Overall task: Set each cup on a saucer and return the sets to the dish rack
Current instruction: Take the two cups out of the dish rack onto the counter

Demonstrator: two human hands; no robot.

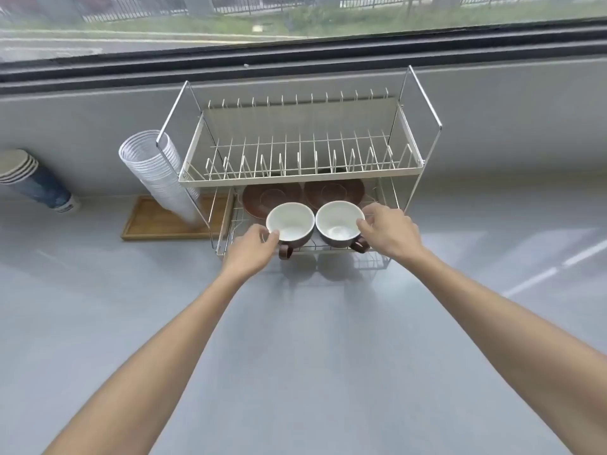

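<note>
Nearest, two bare forearms reach forward over the grey counter (pixel 295 356). The left hand (pixel 251 246) has its fingers curled onto the near-left rim of the left cup (pixel 290 224), pinching it; the right hand (pixel 389 229) grips the right rim of the right cup (pixel 338 223) the same way. Both cups, white inside and brown outside with handles pointing near, sit side by side and touching at the front of the dish rack (pixel 302 178)'s lower shelf. Just behind them on that shelf lie two brown saucers (pixel 272 195), partly hidden under the upper tier. Left of the rack, a stack of clear plastic cups (pixel 154 172) leans on a wooden tray (pixel 154 221); farther left is a stack of paper cups (pixel 33 178). Beyond is a window (pixel 295 14).
</note>
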